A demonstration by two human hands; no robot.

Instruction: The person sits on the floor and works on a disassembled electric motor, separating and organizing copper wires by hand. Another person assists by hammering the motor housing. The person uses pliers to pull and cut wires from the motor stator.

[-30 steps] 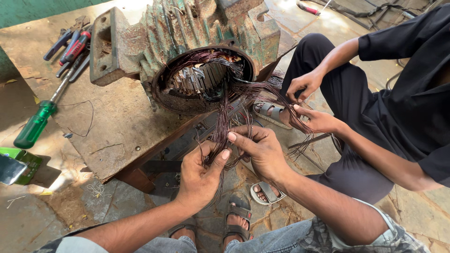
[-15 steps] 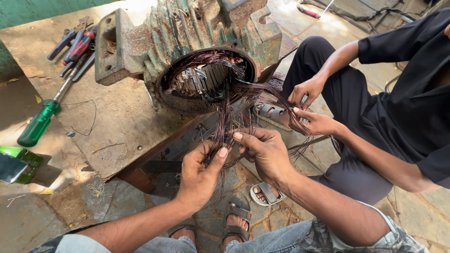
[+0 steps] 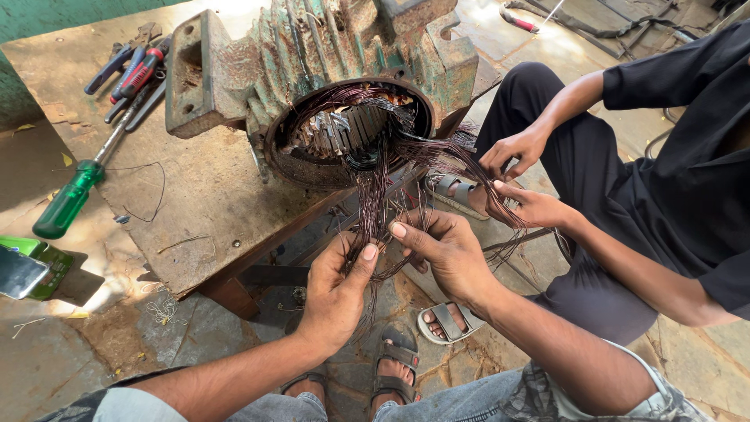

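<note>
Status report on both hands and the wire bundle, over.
Left hand and right hand both pinching copper wire strands hanging from the motor housing. Co-worker's hands in the same strands, right side.

The motor housing [image 3: 328,55] is faded green paint going rusty brown all over, with grey metal slots inside the opening. The wire bundle [image 3: 375,195] coming out of it is dark reddish-brown, almost purple-black in spots. The screwdriver [image 3: 66,205] on the bench has a bright see-through green handle, and the pliers [image 3: 137,70] further back have red and blue grips. The bench top [image 3: 195,187] is dusty tan with dark stains. The person sitting opposite wears an all-black shirt [image 3: 687,148] and trousers. Sandals [image 3: 449,320] are grey.
</note>
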